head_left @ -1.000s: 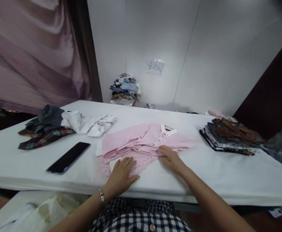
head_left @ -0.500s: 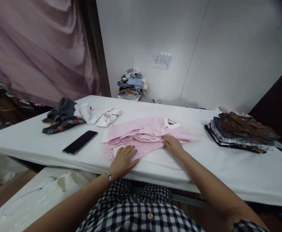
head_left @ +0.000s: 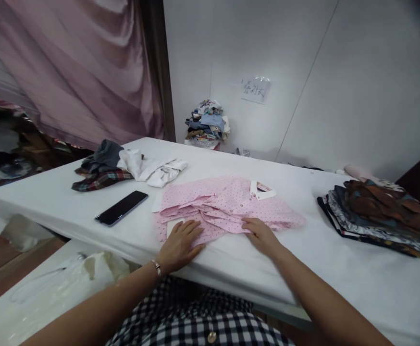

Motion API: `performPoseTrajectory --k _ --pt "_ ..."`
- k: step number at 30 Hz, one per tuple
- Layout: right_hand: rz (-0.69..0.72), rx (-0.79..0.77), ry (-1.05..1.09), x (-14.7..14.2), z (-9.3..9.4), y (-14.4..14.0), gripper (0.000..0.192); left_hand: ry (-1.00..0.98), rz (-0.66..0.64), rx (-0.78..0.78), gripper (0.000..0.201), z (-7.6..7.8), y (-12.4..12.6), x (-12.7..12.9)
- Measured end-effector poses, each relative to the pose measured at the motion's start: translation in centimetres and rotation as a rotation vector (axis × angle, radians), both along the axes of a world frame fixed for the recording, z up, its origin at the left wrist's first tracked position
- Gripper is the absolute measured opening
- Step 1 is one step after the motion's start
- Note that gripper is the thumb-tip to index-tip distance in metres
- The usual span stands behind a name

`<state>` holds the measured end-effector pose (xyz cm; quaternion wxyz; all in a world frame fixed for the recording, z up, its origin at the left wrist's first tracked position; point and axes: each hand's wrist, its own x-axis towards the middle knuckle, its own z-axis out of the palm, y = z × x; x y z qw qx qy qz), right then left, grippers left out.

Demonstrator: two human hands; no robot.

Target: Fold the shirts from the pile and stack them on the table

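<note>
Both hands lie flat with fingers spread on the pink dotted shirt (head_left: pixel 224 206) near the table's (head_left: pixel 339 274) front edge, left hand (head_left: pixel 179 242) unmoved, right hand (head_left: pixel 262 235) (a moment ago higher on the folds) now at the hem, smoothing

I see the shirt (head_left: pixel 228 204) lying on the table (head_left: pixel 339 269) near its front edge, my left hand (head_left: pixel 179 242) on its near left part and my right hand (head_left: pixel 262 235) on its near right. The phone (head_left: pixel 121 207) lies left of it, loose clothes (head_left: pixel 123 168) farther left, a folded stack (head_left: pixel 376 211) to the right.
</note>
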<state>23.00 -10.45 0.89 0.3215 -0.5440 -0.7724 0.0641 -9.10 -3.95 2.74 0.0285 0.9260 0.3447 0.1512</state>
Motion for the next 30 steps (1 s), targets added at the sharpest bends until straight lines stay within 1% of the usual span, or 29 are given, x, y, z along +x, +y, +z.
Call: performPoseTrajectory --k 4,10,13,16,18,21,24,27,30 --pt "-0.036 -0.025 0.040 -0.3 0.6 0.3 0.019 -0.018 -0.006 -0.001 0.044 -0.3 0.0 -0.1" --pt "-0.018 -0.046 -0.054 -0.8 1.4 -0.1 0.026 -0.064 -0.025 0.065 0.040 -1.0 0.3 -0.2" --pt "-0.038 -0.056 -0.104 -1.1 1.8 -0.5 0.023 -0.082 -0.031 0.075 0.039 -0.9 0.1 -0.1" --pt "-0.081 -0.053 -0.177 -1.8 2.0 -1.6 0.022 -0.093 -0.029 0.055 0.039 -0.7 0.0 -0.1" --pt "-0.165 -0.038 -0.201 -2.3 1.7 -3.0 0.024 -0.108 -0.030 0.035 0.039 -0.7 -0.1 -0.1" --pt "-0.357 0.003 -0.193 -3.2 0.1 -5.7 0.024 -0.140 -0.032 0.000 0.037 -0.6 -0.2 -0.2" --pt "-0.496 0.038 -0.242 -4.0 -1.9 -8.1 0.037 -0.160 -0.052 -0.057 0.035 -0.4 -0.2 -0.3" --pt "-0.576 0.026 -0.335 -4.8 -2.8 -9.5 0.037 -0.166 -0.103 -0.140 0.033 -0.3 0.0 -0.4" --pt "-0.601 0.033 -0.395 -5.3 -2.4 -9.8 0.035 -0.167 -0.158 -0.206 0.036 -0.5 0.3 -0.6"
